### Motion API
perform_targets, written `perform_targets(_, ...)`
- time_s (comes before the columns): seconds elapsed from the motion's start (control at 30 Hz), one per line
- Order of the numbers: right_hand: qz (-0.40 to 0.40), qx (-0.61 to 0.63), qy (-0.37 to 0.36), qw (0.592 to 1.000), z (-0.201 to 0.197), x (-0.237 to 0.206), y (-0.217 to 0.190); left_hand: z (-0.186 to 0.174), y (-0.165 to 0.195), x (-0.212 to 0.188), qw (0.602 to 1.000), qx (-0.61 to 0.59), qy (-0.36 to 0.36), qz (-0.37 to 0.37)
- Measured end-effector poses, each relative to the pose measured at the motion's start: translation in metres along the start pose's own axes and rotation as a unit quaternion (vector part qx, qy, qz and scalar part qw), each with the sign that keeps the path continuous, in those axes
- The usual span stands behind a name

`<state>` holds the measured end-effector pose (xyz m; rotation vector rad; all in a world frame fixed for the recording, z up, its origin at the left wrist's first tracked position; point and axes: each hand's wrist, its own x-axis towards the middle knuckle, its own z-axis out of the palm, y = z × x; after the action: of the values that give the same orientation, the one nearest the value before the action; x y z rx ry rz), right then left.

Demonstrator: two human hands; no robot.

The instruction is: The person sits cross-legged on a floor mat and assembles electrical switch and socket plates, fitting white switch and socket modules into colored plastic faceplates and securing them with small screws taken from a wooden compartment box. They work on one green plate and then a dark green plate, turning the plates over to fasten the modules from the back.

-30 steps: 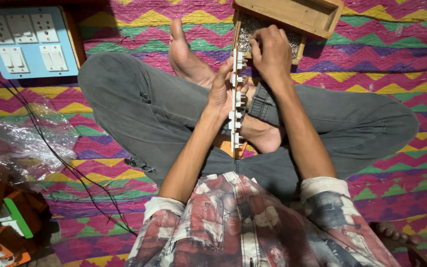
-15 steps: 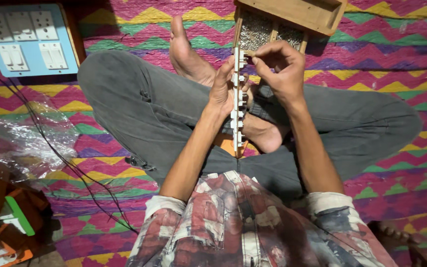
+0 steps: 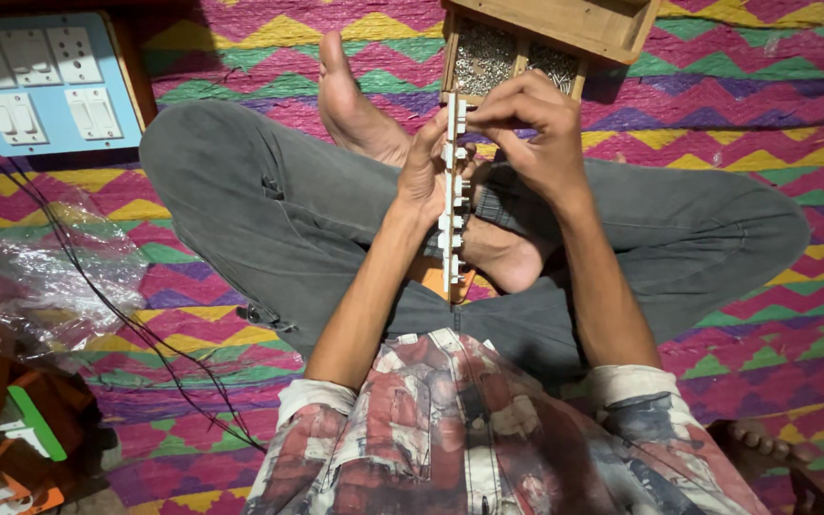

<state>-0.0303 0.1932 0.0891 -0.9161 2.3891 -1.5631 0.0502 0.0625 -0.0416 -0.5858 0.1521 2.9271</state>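
- Person sits cross-legged in grey trousers on a zigzag-patterned multicolour woven mat, bare feet crossed in front.
- Long narrow white plastic strip with a row of small switch modules stands on edge over the lap, running from near the shirt hem up toward the tray.
- Left hand is wrapped around the strip's left side at about mid-length, fingers closed on it, thumb side toward the camera.
- Right hand is at the strip's upper end, fingertips pinched together against the top module. Whether a small part sits between the fingertips cannot be told, too small.
- Both hands touch the strip; strip is held clear of the mat, above the crossed ankles.
- An orange object shows under the strip's lower end, between the legs; kind unclear.
- Shallow wooden tray with compartments of small silvery metal parts lies on the mat just beyond the hands, near the raised left foot.
- Light blue board carrying white sockets and switches lies at upper left, well apart from the hands.
- Thin black wire runs from that board across the mat toward the lower left.
- Crumpled clear plastic bag lies left of the knee; red, green and orange boxes sit at lower left corner.
- Red-and-white patterned shirt fills the bottom of the head view.
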Motion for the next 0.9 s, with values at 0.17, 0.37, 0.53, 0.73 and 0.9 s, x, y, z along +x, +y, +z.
perform_targets(0.17, -0.015, -0.032, 0.009, 0.999, 0.000, 0.001, 0.000, 0.006, 0.002, -0.002, 0.999, 0.033, 0.009, 0.012)
perform_targets(0.37, 0.009, -0.011, 0.004, 1.000, -0.002, 0.000, 0.002, 0.010, 0.003, -0.004, 0.998, 0.056, -0.016, 0.024)
perform_targets(0.53, -0.011, -0.019, 0.002, 1.000, -0.003, 0.001, 0.004, 0.015, 0.004, -0.005, 0.998, 0.054, -0.013, 0.016)
perform_targets(0.73, 0.002, -0.026, 0.003, 1.000, -0.003, 0.000, -0.001, 0.018, 0.004, -0.005, 0.998, 0.055, -0.025, 0.017)
perform_targets(0.9, 0.002, -0.031, 0.015, 0.999, 0.002, 0.000, -0.006, 0.015, 0.005, -0.004, 0.998, 0.055, -0.031, 0.024)
